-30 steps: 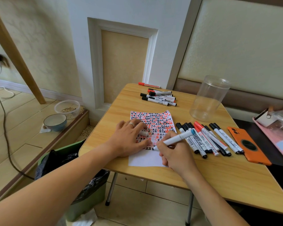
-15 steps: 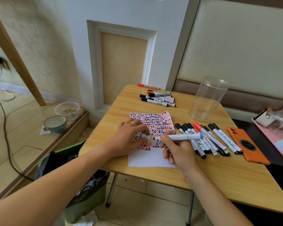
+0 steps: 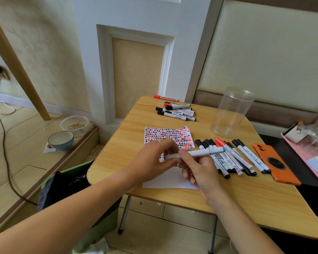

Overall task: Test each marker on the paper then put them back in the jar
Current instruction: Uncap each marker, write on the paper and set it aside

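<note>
While both hands [image 3: 151, 162] [image 3: 200, 169] pinch white marker [image 3: 198, 153] over paper [image 3: 168, 134], far marker [image 3: 176, 116] reads "MARKER".

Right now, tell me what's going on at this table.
A person is testing markers. Both hands hold one white marker level above the scribbled paper: the right hand grips the barrel, the left hand pinches the cap end. More markers lie in a near row and a far pile. The jar stands empty.
</note>
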